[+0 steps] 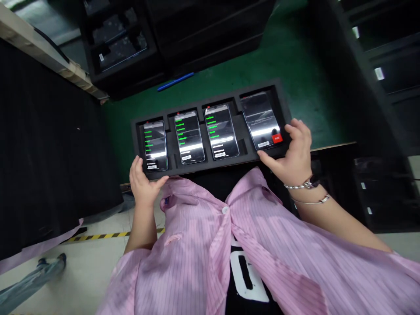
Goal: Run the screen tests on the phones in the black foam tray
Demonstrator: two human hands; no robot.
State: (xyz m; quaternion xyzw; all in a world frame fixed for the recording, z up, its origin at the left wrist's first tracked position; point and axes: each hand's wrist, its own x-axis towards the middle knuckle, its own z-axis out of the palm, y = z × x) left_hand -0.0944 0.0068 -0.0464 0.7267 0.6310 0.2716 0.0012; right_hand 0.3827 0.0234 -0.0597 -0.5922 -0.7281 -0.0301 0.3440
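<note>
1. The tray [200, 167] is right in front of me at 12 o'clock, just beyond my chest. It's black foam with four slots in a row, each holding one of the phones [189, 137], lying face up.
2. The three phones at the left end show lines of green text. The fourth, the end phone [261, 120], is at the tray's 3 o'clock end and has a red tag [277, 138] at the lower corner of its screen.
3. My left hand [141, 181] is clamped on the tray's 7 o'clock corner, with the thumb lying over the near edge.
4. My right hand [293, 151] is clamped on the 4 o'clock corner, with the fingers curled round the end and the thumb along the near edge. A watch [310, 183] and a bracelet [315, 200] sit on that wrist.
5. A pink striped smock [193, 245] fills my 6 o'clock.
6. Beyond the tray are a green mat [295, 57] and a blue pen [175, 82], with black cases [118, 48] holding more phones at 11 o'clock.
7. Black cloth [49, 144] hangs at 9 o'clock. Yellow-and-black tape [111, 235] and a jeans leg [33, 284] show at 7 o'clock.
</note>
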